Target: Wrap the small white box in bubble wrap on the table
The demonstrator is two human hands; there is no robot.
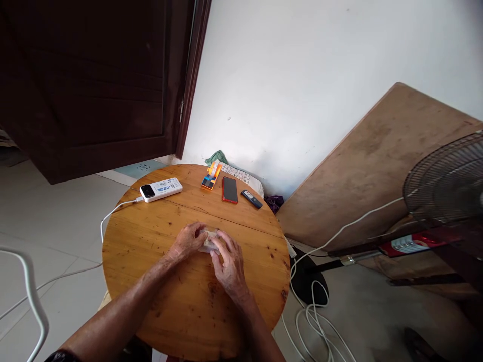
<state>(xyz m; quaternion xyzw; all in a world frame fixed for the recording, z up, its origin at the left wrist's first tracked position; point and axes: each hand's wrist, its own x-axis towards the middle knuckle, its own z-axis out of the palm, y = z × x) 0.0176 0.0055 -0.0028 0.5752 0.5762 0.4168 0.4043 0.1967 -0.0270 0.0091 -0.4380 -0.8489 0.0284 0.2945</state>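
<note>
Near the middle of the round wooden table (181, 291), a small, whitish, see-through plastic packet (207, 245) lies between my two hands. My left hand (189, 238) grips its left side, thumb and fingers curled around the edge. From the right, my right hand (228, 262) has its fingers bent over the packet's top and right side, with the thumb at the near edge. Fingers cover much of the packet, and I cannot make out what is inside it.
Toward the table's far side are a white power bank (162, 189) with a plugged-in cable, an orange-and-blue item (211, 176), a red-edged phone (230, 190) and a small dark device (251, 198). A fan (445, 176) stands right; cables (317, 322) coil on the floor.
</note>
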